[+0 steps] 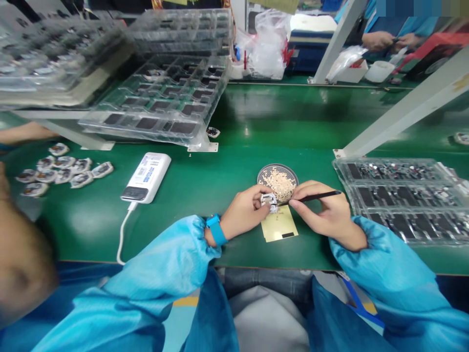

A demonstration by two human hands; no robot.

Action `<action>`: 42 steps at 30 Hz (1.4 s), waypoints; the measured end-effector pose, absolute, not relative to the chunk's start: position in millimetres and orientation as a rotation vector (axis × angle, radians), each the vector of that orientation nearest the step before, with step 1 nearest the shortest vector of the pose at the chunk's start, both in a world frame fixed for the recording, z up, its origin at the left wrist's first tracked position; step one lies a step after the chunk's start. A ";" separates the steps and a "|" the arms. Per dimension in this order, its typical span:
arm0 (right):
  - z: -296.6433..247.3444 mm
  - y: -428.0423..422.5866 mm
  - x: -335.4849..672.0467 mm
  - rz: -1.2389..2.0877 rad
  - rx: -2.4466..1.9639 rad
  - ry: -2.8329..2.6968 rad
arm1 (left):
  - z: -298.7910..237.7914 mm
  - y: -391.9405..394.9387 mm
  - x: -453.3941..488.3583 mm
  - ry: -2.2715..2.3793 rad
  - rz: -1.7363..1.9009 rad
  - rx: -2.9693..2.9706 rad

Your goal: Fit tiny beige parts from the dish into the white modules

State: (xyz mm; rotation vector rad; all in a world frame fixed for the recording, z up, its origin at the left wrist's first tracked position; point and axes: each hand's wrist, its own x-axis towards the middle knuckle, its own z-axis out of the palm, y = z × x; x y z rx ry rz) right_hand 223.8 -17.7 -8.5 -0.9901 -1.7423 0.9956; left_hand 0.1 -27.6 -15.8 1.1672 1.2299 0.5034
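Shiny light-blue gown point(161, 278), 2 loose sleeves, gathered cuffs point(373, 244); blue strap point(216, 230) on left wrist; dark jeans point(267, 282).

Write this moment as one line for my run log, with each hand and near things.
left hand: holds small white part | right hand: holds black pointed tool | near: round mesh tray, yellow card
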 end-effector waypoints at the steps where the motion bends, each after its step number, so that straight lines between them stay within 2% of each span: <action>1: -8.4 -17.7 223.7 0.994 -0.992 -1.742 | -15.4 -27.5 0.4 1.231 0.503 1.162; 7: -11.9 -18.8 224.4 1.109 -1.039 -1.677 | -14.5 -26.3 0.6 1.229 0.492 1.131; 14: -13.2 -9.8 237.1 1.685 -1.078 -1.375 | -13.8 -22.0 -0.5 1.196 0.455 1.046; 20: -16.2 -23.3 244.0 1.670 -1.023 -1.342 | -11.0 -22.0 -0.6 1.192 0.402 1.060; 25: 8.9 -37.7 260.1 1.709 -1.017 -1.356 | -8.2 -23.3 -3.9 1.202 0.375 1.076; 27: 22.9 -31.2 282.1 1.635 -1.059 -1.348 | -6.8 -22.5 -4.5 1.180 0.391 1.052; 30: 29.2 -8.5 334.1 1.246 -1.290 -1.282 | -3.4 -22.1 -2.7 1.143 0.411 1.013; 34: -2.4 25.5 400.8 0.678 -1.931 -1.501 | 0.6 -22.8 0.8 1.149 0.401 1.001; 38: -39.9 42.2 422.1 0.615 -2.325 -1.872 | 0.0 -21.0 -0.4 1.144 0.412 0.994; 42: -47.5 49.2 422.5 0.655 -2.370 -1.947 | -2.5 -19.8 -3.8 1.114 0.452 0.964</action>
